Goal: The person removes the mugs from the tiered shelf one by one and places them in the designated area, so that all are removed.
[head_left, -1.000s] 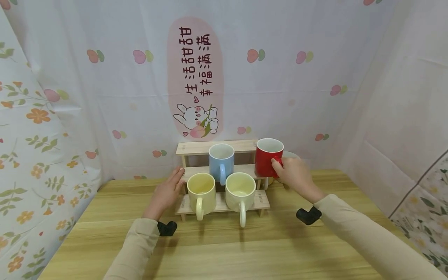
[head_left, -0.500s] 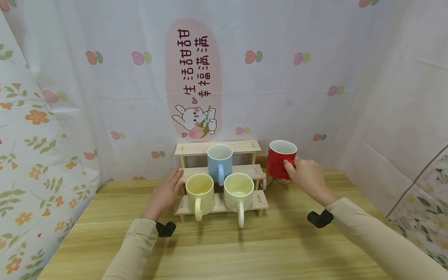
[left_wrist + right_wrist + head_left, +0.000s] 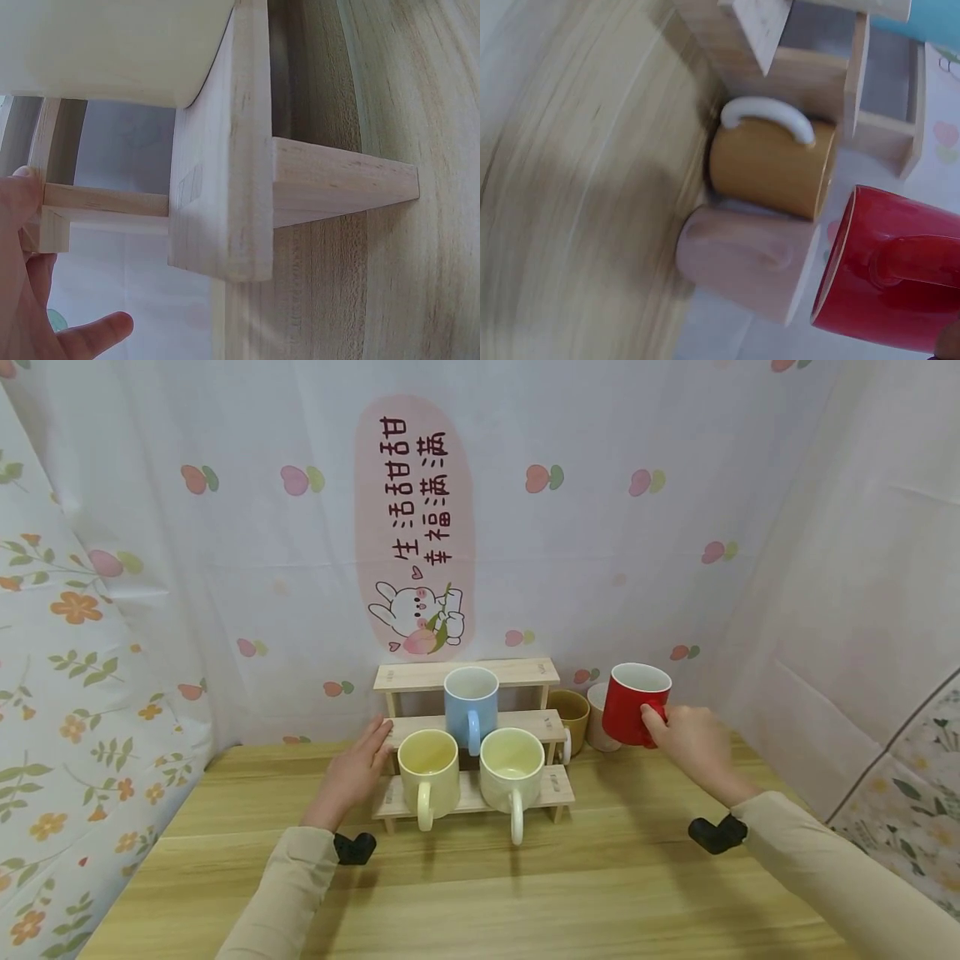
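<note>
A red mug (image 3: 628, 714) with a white inside is held upright in the air by my right hand (image 3: 693, 747), which grips its handle. In the right wrist view the red mug (image 3: 892, 270) fills the lower right, with a fingertip at its handle. My left hand (image 3: 352, 777) holds the left end of a three-tier wooden rack (image 3: 465, 675) at its middle tier. In the left wrist view, fingers (image 3: 22, 199) lie about the rack's end, one finger sticking out. A blue mug (image 3: 461, 702) stands on the middle tier. A yellow mug (image 3: 429, 785) and a pale green mug (image 3: 510, 785) stand on the lowest.
Behind the rack's right side, a mustard-brown mug (image 3: 573, 714) with a white handle stands on the wooden table (image 3: 480, 902). Next to it is a pale pink mug (image 3: 598, 722), partly behind the red one. Printed cloth (image 3: 600, 568) hangs behind and at both sides.
My right hand has carried the red mug rightward, away from the rack's right end. The brown and pink mugs have come into clearer sight. My left hand stays at the rack.
</note>
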A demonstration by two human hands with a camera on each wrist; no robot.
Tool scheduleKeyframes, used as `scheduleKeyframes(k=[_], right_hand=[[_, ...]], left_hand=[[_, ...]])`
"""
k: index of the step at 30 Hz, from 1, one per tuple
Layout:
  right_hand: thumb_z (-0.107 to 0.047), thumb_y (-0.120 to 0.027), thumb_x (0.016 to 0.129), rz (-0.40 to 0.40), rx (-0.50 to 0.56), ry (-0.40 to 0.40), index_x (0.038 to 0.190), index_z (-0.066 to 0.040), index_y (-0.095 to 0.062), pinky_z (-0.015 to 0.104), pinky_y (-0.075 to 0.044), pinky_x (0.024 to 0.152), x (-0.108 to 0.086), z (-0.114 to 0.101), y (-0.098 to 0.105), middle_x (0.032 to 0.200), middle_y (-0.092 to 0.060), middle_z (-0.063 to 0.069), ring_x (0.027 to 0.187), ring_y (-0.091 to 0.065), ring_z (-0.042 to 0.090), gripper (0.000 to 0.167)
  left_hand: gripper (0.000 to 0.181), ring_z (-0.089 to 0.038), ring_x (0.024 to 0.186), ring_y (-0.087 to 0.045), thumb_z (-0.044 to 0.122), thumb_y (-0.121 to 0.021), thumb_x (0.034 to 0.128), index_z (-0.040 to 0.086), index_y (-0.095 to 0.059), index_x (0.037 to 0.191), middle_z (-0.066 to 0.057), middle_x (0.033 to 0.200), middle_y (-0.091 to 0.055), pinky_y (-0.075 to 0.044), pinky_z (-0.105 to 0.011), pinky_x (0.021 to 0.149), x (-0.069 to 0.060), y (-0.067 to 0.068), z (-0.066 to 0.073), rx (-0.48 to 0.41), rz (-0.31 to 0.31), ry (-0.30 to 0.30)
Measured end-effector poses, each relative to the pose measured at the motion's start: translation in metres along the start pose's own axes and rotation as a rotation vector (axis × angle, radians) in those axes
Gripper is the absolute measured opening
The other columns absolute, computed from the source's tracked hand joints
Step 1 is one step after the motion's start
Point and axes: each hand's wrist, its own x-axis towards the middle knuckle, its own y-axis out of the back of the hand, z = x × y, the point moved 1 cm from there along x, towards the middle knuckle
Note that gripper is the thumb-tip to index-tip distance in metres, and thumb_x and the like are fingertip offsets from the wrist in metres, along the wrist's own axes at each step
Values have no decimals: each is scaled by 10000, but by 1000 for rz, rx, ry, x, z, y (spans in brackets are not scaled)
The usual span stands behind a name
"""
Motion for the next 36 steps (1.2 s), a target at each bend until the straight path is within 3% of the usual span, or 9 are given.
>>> scheduleKeyframes(k=[15, 36], right_hand=[[-299, -442, 985, -2, -14, -59, 501, -96, -397, 267, -241, 426, -4, 35, -3, 464, -372, 15, 464, -342, 172, 527], [-335, -387, 982, -91, -88, -143, 483, -121, -419, 314, -278, 418, -8, 71, -40, 470, -408, 16, 475, -398, 220, 544]], left_hand=[[494, -444, 1334, -375, 249, -346, 1051, 70, -288, 1507, -152, 1572, -231, -317, -649, 1025, 1, 0, 1, -5, -7, -3], [489, -435, 1328, -390, 251, -354, 1049, 74, -305, 1502, -137, 1570, -243, -322, -630, 1034, 2, -1, 0, -2, 1, 2]])
